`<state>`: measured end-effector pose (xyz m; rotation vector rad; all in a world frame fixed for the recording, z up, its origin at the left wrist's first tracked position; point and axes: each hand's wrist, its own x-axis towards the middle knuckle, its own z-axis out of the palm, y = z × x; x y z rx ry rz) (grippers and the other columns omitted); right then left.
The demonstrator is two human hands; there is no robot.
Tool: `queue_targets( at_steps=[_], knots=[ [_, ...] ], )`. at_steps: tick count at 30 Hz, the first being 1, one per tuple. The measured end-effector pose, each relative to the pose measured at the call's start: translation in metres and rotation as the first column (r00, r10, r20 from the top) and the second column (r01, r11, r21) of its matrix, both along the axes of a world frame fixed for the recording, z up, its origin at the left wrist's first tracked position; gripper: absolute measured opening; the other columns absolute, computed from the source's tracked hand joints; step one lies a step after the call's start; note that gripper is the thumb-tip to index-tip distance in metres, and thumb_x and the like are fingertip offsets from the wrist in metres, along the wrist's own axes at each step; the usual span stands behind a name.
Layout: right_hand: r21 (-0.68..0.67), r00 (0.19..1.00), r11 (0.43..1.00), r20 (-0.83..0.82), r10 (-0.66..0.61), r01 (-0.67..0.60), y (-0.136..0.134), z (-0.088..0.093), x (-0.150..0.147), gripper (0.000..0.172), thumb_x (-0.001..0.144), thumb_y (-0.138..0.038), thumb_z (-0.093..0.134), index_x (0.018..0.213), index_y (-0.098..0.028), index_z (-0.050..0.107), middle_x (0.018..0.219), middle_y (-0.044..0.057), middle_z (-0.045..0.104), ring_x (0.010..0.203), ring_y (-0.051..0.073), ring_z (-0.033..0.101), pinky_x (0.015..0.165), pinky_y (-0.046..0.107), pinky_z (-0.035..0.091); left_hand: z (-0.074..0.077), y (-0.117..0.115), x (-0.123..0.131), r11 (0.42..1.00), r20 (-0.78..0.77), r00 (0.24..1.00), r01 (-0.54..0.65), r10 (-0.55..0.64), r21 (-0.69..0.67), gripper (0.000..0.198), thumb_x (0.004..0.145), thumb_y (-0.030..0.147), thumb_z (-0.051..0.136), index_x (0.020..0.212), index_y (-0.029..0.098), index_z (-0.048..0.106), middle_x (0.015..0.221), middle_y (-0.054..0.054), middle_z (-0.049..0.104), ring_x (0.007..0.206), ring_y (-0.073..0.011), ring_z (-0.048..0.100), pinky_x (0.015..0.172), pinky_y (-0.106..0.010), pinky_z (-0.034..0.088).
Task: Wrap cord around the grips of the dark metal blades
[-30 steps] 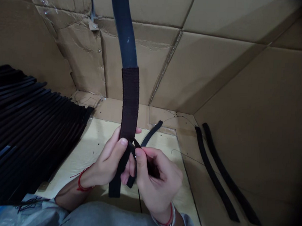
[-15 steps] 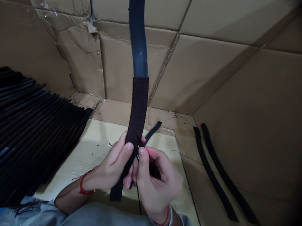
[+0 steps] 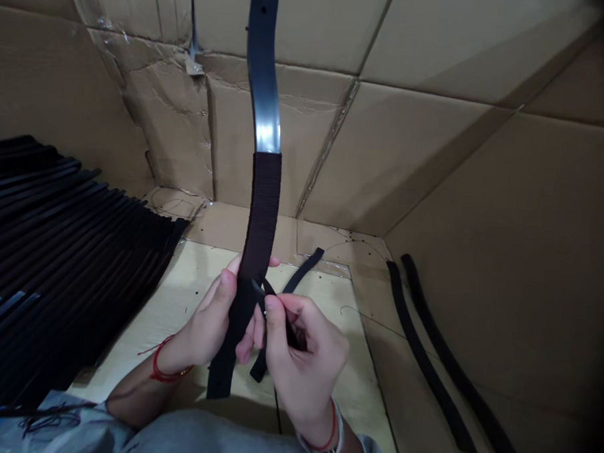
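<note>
A long, slightly curved black strip (image 3: 263, 64) stands up before me, with a small hole near its top end. Its middle is covered by dark brown ribbed wrapping (image 3: 265, 205). My left hand (image 3: 212, 316) grips the strip below this wrapping, thumb on the near left side and fingers behind. In my right hand (image 3: 306, 360) is a pair of small dark snips (image 3: 268, 289), pinched between thumb and fingers. Their pointed blades appear apart and lie against the strip at the wrapping's lower end. Most of the handle is hidden in my palm.
Many similar dark strips lie in a row (image 3: 80, 257) on the left. Another black strip (image 3: 304, 270) lies behind my hands on the pale board (image 3: 162, 334). Two more strips (image 3: 421, 352) rest at the right. Cardboard walls (image 3: 430, 52) enclose the space; loose threads lie around.
The strip has shifted left and down a little, so its top end now shows. My left thumb has moved up to its edge, and the snips' blades now show more clearly.
</note>
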<state>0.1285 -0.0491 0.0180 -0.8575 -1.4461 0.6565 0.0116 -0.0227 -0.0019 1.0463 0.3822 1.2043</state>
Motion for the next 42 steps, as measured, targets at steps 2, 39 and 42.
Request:
queue_targets(
  at_steps=[2,39,42],
  knots=[
    [-0.007,1.000,1.000,-0.009,0.013,-0.013,0.0003,-0.0004,0.0000,0.018,0.091,-0.006,0.054,0.078,-0.018,0.055,0.051,-0.007,0.056,0.043,0.010,0.066,0.039,0.015,0.049,0.0000,0.0004,-0.0006,1.000,-0.002,1.000,0.001,-0.001,-0.008,0.062,0.094,0.063,0.025,0.134,0.019,0.043,0.052,0.001,0.065,0.032,-0.0094,0.054,0.033,-0.013,0.040],
    [-0.027,0.999,0.999,0.013,0.044,-0.044,-0.0042,0.0046,0.0052,0.017,0.090,-0.005,0.055,0.079,-0.019,0.056,0.052,-0.008,0.057,0.043,0.009,0.066,0.041,0.015,0.049,0.0044,-0.0041,-0.0029,0.995,-0.111,0.993,0.016,-0.026,-0.094,0.047,0.098,0.048,0.031,0.134,0.018,0.042,0.052,0.002,0.065,0.032,-0.0089,0.053,0.032,-0.012,0.036],
    [-0.029,0.999,1.000,0.031,-0.005,0.006,-0.0037,0.0033,0.0033,0.016,0.090,-0.007,0.055,0.079,-0.019,0.056,0.049,-0.008,0.057,0.040,0.010,0.064,0.039,0.016,0.048,0.0050,-0.0048,0.0009,0.997,-0.160,0.987,-0.026,0.015,-0.068,0.045,0.098,0.048,0.032,0.131,0.019,0.044,0.051,0.003,0.062,0.032,-0.0085,0.051,0.032,-0.013,0.036]
  ],
)
